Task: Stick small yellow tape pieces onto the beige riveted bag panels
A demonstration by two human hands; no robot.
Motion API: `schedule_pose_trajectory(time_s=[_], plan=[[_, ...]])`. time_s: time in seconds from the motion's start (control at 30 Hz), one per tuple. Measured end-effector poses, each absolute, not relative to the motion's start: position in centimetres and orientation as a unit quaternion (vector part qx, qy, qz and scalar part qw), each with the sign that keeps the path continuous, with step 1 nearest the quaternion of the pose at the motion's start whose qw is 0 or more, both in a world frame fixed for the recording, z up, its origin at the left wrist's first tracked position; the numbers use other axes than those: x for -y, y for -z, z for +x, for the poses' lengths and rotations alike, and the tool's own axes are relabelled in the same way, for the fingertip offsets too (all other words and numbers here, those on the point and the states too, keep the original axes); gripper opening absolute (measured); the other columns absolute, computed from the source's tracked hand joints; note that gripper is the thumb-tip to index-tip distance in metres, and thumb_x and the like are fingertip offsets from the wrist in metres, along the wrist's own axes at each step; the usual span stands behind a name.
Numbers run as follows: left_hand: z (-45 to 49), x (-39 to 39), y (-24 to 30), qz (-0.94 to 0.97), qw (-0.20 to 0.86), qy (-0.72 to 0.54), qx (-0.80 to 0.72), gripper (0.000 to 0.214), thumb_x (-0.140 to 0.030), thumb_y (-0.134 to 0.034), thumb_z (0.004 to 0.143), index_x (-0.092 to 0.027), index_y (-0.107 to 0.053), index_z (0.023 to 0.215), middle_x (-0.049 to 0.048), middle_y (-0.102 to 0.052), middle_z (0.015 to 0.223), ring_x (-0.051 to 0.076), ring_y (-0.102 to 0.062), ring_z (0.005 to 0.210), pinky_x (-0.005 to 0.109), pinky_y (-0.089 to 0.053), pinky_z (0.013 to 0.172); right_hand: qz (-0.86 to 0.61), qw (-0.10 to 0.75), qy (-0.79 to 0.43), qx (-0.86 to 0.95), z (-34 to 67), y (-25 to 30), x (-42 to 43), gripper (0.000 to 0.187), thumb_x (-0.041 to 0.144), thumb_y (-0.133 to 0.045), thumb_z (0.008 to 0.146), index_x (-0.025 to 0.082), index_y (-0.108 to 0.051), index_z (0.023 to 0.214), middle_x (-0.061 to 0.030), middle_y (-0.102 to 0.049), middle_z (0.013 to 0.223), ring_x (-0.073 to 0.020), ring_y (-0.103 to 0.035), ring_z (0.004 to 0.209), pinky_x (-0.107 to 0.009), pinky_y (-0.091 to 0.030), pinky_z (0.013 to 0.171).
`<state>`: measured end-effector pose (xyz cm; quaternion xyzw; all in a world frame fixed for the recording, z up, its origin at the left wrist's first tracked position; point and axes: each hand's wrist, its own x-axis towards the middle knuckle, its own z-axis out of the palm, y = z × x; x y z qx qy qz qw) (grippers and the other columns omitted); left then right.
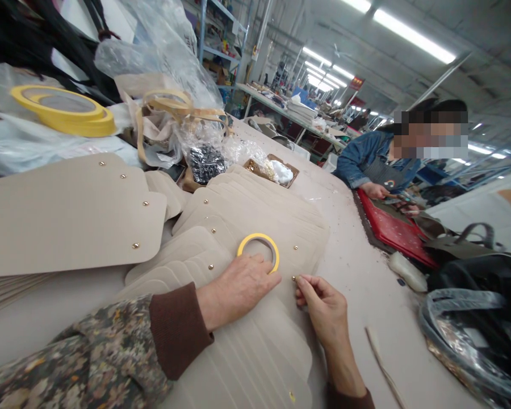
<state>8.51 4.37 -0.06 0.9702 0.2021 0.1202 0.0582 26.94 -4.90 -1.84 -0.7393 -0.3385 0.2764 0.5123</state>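
My left hand rests on the fanned beige panels, its fingers closed over the near rim of a roll of yellow tape. My right hand is at the panel's right edge, thumb and forefinger pinched at a small brass stud. Its other fingers are curled, partly tucked beneath the panel edge. A second brass stud sits just beyond on the same panel, and several more dot the left side of the stack.
Left lies another stack of studded beige panels. Behind it are yellow tape rolls, plastic bags and a box of small parts. At right, a co-worker works over a red pad; black bags and a strip lie nearer.
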Motion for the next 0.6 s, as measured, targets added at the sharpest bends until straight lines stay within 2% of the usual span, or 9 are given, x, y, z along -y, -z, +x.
schedule_pose_trajectory(time_s=[0.23,0.43,0.53,0.6], plan=[[8.56,-4.48,-0.1,0.972,0.059,-0.123,-0.192,0.01,-0.013,-0.053,0.093,-0.019,-0.054,0.085,0.0032,-0.058,0.081,0.024,-0.054,0.079,0.036,-0.039,0.065,-0.775,0.433,-0.218,0.405,26.38,2.35,4.72,0.038,0.051,-0.066,0.076,0.014,-0.071,0.082,-0.0017,-0.065,0.059,-0.0137,-0.056,0.05,-0.024,-0.047,0.05],[8.55,-4.44,-0.04,0.972,0.06,-0.114,-0.199,0.011,-0.012,-0.051,0.094,-0.018,-0.054,0.085,0.0037,-0.058,0.081,0.024,-0.054,0.078,0.036,-0.037,0.064,-0.806,0.354,-0.104,0.462,25.89,2.21,4.26,0.03,0.045,-0.059,0.081,0.019,-0.072,0.078,-0.0045,-0.072,0.068,-0.0179,-0.064,0.059,-0.029,-0.051,0.065],[8.52,-4.54,0.16,0.97,0.058,-0.125,-0.2,0.011,-0.012,-0.05,0.094,-0.019,-0.055,0.086,0.0039,-0.058,0.082,0.023,-0.054,0.078,0.035,-0.037,0.064,-0.806,0.368,-0.101,0.452,25.87,2.27,4.29,0.029,0.045,-0.061,0.081,0.018,-0.069,0.091,-0.0017,-0.07,0.063,-0.0172,-0.064,0.054,-0.028,-0.051,0.06],[8.48,-4.57,0.21,0.969,0.059,-0.13,-0.201,0.01,-0.013,-0.051,0.094,-0.019,-0.055,0.087,0.0039,-0.059,0.083,0.023,-0.054,0.078,0.035,-0.037,0.064,-0.804,0.402,-0.125,0.421,26.07,2.47,4.65,0.037,0.047,-0.064,0.08,0.018,-0.062,0.103,0.0007,-0.068,0.061,-0.0168,-0.063,0.05,-0.027,-0.051,0.052]])
